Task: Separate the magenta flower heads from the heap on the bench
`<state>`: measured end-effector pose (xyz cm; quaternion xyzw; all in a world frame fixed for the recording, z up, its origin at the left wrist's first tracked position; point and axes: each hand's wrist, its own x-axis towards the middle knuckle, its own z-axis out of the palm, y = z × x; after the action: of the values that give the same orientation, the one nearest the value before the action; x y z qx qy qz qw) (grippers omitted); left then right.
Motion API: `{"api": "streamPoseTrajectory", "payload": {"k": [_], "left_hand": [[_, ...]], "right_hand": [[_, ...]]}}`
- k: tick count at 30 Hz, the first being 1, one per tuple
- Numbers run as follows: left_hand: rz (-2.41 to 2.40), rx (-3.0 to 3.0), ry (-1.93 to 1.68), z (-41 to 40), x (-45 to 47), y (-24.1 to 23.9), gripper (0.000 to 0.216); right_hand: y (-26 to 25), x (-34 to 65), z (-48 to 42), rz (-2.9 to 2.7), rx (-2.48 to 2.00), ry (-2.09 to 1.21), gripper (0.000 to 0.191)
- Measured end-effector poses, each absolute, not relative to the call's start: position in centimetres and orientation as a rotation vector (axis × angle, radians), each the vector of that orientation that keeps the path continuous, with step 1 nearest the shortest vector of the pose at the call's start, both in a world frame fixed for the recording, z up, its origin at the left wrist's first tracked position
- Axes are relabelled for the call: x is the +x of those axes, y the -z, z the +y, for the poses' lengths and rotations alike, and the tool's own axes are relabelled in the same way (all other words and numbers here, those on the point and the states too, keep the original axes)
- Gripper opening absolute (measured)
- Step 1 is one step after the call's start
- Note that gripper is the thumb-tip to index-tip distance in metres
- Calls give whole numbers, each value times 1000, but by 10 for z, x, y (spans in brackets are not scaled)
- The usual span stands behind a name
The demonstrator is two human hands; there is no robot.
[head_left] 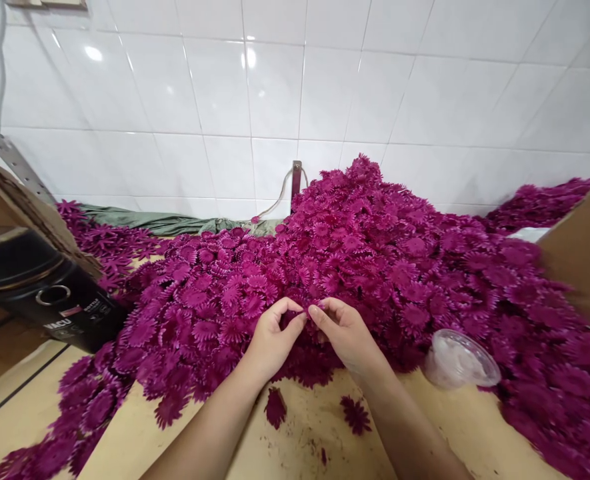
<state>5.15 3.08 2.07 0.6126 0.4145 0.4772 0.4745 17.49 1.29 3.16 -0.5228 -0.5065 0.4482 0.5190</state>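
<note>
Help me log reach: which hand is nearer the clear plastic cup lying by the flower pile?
Right. The right hand is left of the clear plastic cup, apart from it; the left hand sits farther left, beyond the right hand.

Left hand (273, 339), right hand (345, 335) close together, fingertips (315, 311) pinched, nearly touching
</note>
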Motion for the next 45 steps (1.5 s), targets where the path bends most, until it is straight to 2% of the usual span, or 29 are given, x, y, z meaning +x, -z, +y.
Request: {"api": "streamPoseTrajectory", "payload": {"k": [3,8,12,17,20,26,30,34,36,41,45], "left_hand": [[1024,1524,-1151,28,52,-23,4],[1042,1534,-1199,25,51,-28,20],[971,1585,-1082,25,51,-29,14],[985,1508,-1030,23,56,-30,15],[1016,1396,-1105,26,55,-27,20],[1182,941,-1468,47,32,-22,26],[1143,1231,-1304,40,39,-31,18],[1165,1493,-1191,29,53,-33,41],[1178,1537,-1184,26,54,-32,45],[1171,1683,-1036,20,50,-33,38],[1157,1861,-953,15,52,-35,33]], "right_hand": [[-31,179,14,-1205,-1287,-1032,24],[-29,183,10,-1352,-1315,-873,19],[-26,182,7,-1421,-1379,-832,27],[-25,182,11,-1312,-1302,-1029,42],[-29,176,6,-1305,-1287,-1025,41],[-43,166,-22,-1421,-1222,-1184,26],[-41,180,-18,-1294,-1195,-1214,17],[-35,192,-7,-1130,-1226,-1159,21],[-31,194,-4,-1099,-1272,-1086,21],[-23,191,1,-1142,-1367,-832,20],[-20,190,6,-1166,-1394,-758,21]]}}
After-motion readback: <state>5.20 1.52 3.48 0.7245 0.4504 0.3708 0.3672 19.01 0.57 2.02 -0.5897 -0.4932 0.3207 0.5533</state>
